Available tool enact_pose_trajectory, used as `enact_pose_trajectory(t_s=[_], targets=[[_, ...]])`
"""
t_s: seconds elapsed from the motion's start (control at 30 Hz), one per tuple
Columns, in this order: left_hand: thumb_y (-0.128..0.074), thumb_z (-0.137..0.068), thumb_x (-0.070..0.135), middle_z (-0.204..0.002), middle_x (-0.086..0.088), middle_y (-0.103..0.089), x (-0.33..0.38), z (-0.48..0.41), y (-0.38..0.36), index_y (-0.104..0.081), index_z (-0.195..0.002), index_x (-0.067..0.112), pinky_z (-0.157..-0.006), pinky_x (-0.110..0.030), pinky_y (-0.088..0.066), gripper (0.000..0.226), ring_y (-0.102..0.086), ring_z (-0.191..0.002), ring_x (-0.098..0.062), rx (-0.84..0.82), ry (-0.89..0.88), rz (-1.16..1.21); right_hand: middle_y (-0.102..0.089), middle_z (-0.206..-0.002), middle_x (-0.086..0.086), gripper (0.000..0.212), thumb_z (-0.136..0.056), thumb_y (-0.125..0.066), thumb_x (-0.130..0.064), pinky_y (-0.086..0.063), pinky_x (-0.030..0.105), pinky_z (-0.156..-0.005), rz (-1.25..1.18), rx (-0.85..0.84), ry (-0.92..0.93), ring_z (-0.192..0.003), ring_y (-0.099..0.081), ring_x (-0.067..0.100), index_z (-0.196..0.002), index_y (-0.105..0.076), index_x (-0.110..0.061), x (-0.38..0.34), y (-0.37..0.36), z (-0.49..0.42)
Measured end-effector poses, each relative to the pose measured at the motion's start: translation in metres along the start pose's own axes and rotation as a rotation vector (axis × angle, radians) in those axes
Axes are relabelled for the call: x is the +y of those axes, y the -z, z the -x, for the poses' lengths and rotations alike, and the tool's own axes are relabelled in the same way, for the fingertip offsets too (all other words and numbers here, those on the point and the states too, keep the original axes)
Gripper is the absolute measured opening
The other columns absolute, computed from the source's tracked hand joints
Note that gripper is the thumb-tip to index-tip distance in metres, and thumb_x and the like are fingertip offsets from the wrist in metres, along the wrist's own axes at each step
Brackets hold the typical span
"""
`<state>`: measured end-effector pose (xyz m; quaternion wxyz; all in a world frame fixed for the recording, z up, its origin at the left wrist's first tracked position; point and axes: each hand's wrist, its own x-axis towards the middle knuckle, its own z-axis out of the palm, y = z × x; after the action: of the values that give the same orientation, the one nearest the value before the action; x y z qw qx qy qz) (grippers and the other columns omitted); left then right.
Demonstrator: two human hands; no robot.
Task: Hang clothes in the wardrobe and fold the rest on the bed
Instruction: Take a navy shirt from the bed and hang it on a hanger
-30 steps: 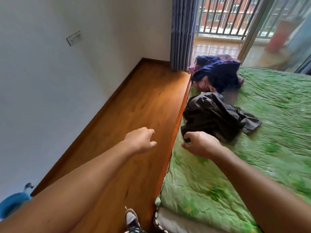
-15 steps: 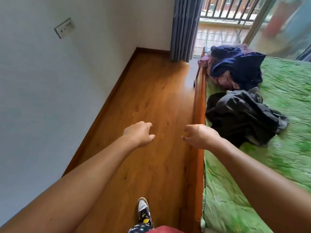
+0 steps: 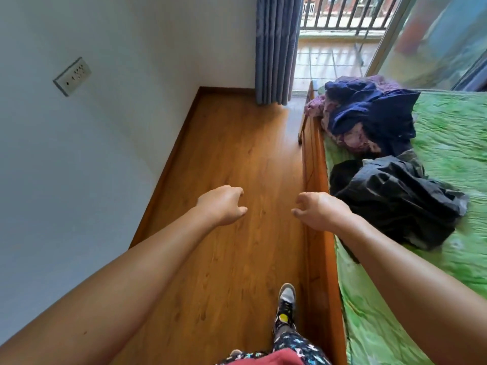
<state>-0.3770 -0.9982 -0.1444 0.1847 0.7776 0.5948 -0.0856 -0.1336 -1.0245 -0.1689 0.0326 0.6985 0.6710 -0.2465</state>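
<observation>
Clothes (image 3: 382, 164) in two heaps on the bed (image 3: 453, 143), both toward its left side, just beside the wooden side rail (image 3: 316, 233). Lay loose and crumpled on the green quilted cover, none of it folded. Nearer heap: a black jacket (image 3: 395, 201) with a dull sheen, spread out and creased. Farther heap, at the bed's far corner: a navy garment (image 3: 369, 111) bunched over purple patterned fabric (image 3: 350, 140), with a bit of the purple draped over the end of the rail. Whether touching the black jacket or just apart from it: could not tell.

Left hand (image 3: 221, 205) out over the wooden floor (image 3: 224, 154), palm down, fingers loosely curled, thumb forward. Held nothing. Right hand (image 3: 321, 212) level with it, above the rail, near the black jacket's closest edge, fingers likewise loosely bent, thumb pointing toward the left hand. Held nothing either, and touched no cloth. Both forearms bare and stretched forward, the hands apart, with floor showing between.

Lower down, a patterned trouser leg (image 3: 297, 349) and a grey-toed shoe (image 3: 286, 301), planted on the floor beside the rail. To the left, a white wall (image 3: 79, 167) with a socket plate (image 3: 72, 76). Ahead, a blue-grey curtain (image 3: 275, 48) hanging down to the floor, then a tiled balcony (image 3: 329, 61) behind a dark railing (image 3: 342, 11).
</observation>
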Motion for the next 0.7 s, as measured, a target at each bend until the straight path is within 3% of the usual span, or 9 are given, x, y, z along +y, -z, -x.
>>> enact_pose_trajectory(t_s=[0.2, 0.27, 0.4, 0.6, 0.7], targets=[[-0.059, -0.096, 0.048, -0.141, 0.001, -0.056, 0.052, -0.129, 0.041, -0.05, -0.142, 0.026, -0.089, -0.038, -0.059, 0.052, -0.062, -0.116, -0.019, 0.017, -0.078, -0.038, -0.066, -0.121, -0.002, 0.041, -0.097, -0.054, -0.054, -0.049, 0.029, -0.068, -0.011, 0.065, -0.095, -0.1, -0.064, 0.016, -0.127, -0.06, -0.028, 0.064, 0.066, -0.092], [-0.058, -0.096, 0.049, -0.137, 0.003, -0.059, 0.076, -0.172, 0.054, -0.052, -0.14, 0.026, -0.082, -0.033, -0.059, 0.05, -0.063, -0.111, -0.017, 0.027, -0.09, -0.051, -0.067, -0.118, -0.001, 0.039, -0.096, -0.053, -0.056, -0.051, 0.033, -0.072, -0.003, 0.044, -0.121, -0.098, -0.064, 0.018, -0.123, -0.061, -0.029, 0.091, 0.092, -0.123], [-0.058, -0.097, 0.047, -0.139, 0.003, -0.057, 0.123, -0.249, 0.079, -0.05, -0.142, 0.026, -0.066, -0.022, -0.045, 0.051, -0.062, -0.115, -0.017, 0.001, -0.15, -0.073, -0.067, -0.11, -0.001, 0.034, -0.095, -0.053, -0.057, -0.05, 0.034, -0.072, 0.01, 0.027, -0.207, -0.092, -0.061, 0.02, -0.111, -0.061, -0.028, 0.142, 0.141, -0.172], [-0.058, -0.096, 0.049, -0.132, 0.003, -0.06, 0.179, -0.361, 0.103, -0.053, -0.138, 0.028, -0.073, -0.024, -0.053, 0.047, -0.063, -0.111, -0.016, -0.04, -0.273, -0.112, -0.065, -0.12, -0.001, 0.037, -0.092, -0.05, -0.058, -0.051, 0.036, -0.083, -0.008, 0.024, -0.331, -0.107, -0.061, 0.022, -0.117, -0.06, -0.032, 0.205, 0.189, -0.234], [-0.058, -0.095, 0.05, -0.129, 0.003, -0.06, 0.202, -0.421, 0.109, -0.053, -0.137, 0.029, -0.079, -0.032, -0.06, 0.047, -0.063, -0.109, -0.018, -0.073, -0.357, -0.132, -0.064, -0.125, 0.0, 0.042, -0.091, -0.051, -0.058, -0.053, 0.038, -0.088, -0.032, 0.021, -0.407, -0.113, -0.061, 0.023, -0.122, -0.059, -0.032, 0.233, 0.2, -0.267]])
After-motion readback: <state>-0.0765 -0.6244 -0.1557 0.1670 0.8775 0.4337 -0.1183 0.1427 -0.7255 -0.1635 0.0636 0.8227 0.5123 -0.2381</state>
